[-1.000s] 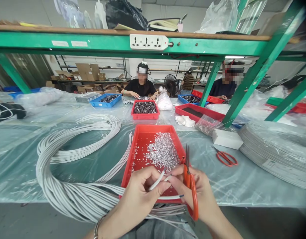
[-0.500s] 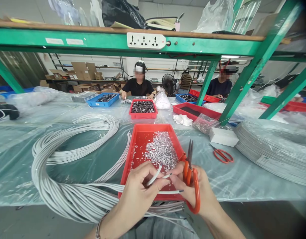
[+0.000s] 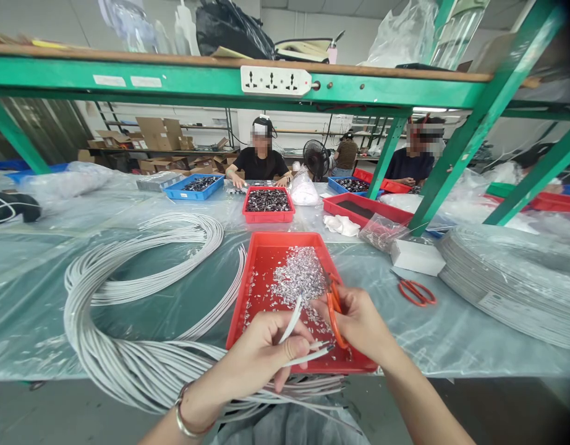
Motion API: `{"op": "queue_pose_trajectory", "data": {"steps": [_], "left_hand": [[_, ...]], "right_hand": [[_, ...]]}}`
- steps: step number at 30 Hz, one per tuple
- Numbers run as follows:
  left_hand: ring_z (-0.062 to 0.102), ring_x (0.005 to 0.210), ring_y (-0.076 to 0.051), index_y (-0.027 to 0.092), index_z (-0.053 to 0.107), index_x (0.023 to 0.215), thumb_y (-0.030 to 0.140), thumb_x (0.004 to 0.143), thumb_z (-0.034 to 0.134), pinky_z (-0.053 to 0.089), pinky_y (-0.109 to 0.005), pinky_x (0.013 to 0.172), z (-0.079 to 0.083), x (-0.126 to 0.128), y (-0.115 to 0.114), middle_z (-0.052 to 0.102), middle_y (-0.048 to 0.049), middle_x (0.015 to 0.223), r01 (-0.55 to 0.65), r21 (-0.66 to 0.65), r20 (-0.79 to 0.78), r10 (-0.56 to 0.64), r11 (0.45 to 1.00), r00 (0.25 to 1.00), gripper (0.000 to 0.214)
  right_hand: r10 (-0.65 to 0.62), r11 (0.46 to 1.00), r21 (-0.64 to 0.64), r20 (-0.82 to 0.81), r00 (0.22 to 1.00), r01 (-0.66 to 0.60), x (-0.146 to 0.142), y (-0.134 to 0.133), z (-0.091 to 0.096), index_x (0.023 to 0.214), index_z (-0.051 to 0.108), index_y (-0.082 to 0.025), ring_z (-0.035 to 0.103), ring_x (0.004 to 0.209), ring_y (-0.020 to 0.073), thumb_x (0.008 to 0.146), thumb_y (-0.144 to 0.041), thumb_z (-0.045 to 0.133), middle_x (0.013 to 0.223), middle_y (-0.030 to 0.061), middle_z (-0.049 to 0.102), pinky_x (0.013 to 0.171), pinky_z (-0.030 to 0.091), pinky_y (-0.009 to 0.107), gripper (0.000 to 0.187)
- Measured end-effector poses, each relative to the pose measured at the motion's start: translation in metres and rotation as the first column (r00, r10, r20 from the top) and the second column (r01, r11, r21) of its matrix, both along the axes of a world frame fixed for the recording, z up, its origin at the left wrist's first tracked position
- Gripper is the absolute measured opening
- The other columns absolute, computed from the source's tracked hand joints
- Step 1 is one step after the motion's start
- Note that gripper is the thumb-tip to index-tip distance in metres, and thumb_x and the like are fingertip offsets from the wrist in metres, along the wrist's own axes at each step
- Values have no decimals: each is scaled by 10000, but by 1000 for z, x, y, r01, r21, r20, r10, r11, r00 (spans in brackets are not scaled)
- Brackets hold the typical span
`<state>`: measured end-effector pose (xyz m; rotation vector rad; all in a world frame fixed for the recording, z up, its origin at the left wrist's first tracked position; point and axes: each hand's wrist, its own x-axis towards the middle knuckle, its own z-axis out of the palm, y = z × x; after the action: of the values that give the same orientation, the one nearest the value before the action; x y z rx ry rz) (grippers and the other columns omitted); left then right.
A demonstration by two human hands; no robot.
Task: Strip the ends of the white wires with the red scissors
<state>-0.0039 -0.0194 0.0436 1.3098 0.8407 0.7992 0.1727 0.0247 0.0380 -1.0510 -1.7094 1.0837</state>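
My left hand [image 3: 266, 349] pinches white cables [image 3: 292, 321], one end bent upward and others with dark tips pointing right. Orange-handled scissors [image 3: 335, 318] hang in my right hand [image 3: 361, 321], their blades pointing up and away. Its thumb and fingertips reach to the edge of a pile of small shiny silver pieces [image 3: 298, 275]; whether they pinch one I cannot tell. That pile lies in a red tray [image 3: 241, 296] beneath both hands. From my left hand the cables run left into a large coiled bundle [image 3: 122, 352], and more cable ends pass under the hand.
A second pair of orange scissors [image 3: 415, 292] lies to the right, near a white box [image 3: 417, 256] and a big wrapped cable coil [image 3: 512, 290]. Beyond stands a red tray of dark parts [image 3: 267, 216]. Green shelf framing [image 3: 174, 80] crosses above; co-workers sit across the table.
My right hand has moved away from the cable ends, forward to the silver pile, with the scissors tilting along. My left hand keeps the cables and has lowered slightly.
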Motion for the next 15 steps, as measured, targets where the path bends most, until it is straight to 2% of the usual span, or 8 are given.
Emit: {"op": "queue_pose_trajectory", "data": {"steps": [2,4,7,9,11,13,15], "left_hand": [[398,312,-26,129,544,711,518,721,583,251,-126,324,-1,2,0,479,52,486,7,23,25,-7,1000,1000,392],[425,333,-29,125,543,699,533,744,547,241,-125,328,-2,3,0,455,55,506,21,16,27,-21,1000,999,411],[455,336,-26,123,549,715,503,798,492,217,-124,313,0,4,-2,485,38,573,31,-23,24,-31,999,999,392],[453,324,-29,135,546,773,484,812,483,220,-122,312,1,4,-2,514,34,565,30,-26,48,-29,999,998,357],[438,322,-30,151,524,816,470,794,524,236,-122,323,2,4,-2,525,41,550,-3,-8,77,4,1000,997,320],[414,330,-30,154,513,799,462,762,573,239,-124,337,2,3,-1,502,54,519,-47,26,97,44,999,994,316],[374,340,-29,149,512,751,453,745,598,222,-128,348,2,3,0,458,70,465,-64,62,102,58,996,993,316]], "right_hand": [[-17,1000,18,26,1000,17,8,6,-3,587,479,-179,336,479,104,731,-296,617,516,-57,365,446,321,218,232],[-5,999,44,25,1000,4,15,6,-3,747,538,-182,428,553,134,765,-298,584,599,-33,456,538,395,236,127],[90,996,26,-55,994,-89,20,-2,3,995,495,-201,502,691,151,804,-291,554,776,2,538,665,433,256,219],[141,989,-25,-119,983,-145,22,-9,7,1028,470,-208,498,661,130,799,-282,578,765,-7,541,621,431,228,264],[130,989,-52,-162,978,-140,23,-16,10,1016,471,-216,469,588,108,778,-270,617,671,-43,509,547,409,196,284],[103,993,-44,-189,977,-113,25,-21,12,1012,476,-222,477,595,108,766,-260,636,654,-50,502,556,411,195,296],[95,994,-35,-201,975,-104,26,-25,13,1013,475,-220,507,656,124,772,-260,628,722,-22,543,593,429,215,289]]}}
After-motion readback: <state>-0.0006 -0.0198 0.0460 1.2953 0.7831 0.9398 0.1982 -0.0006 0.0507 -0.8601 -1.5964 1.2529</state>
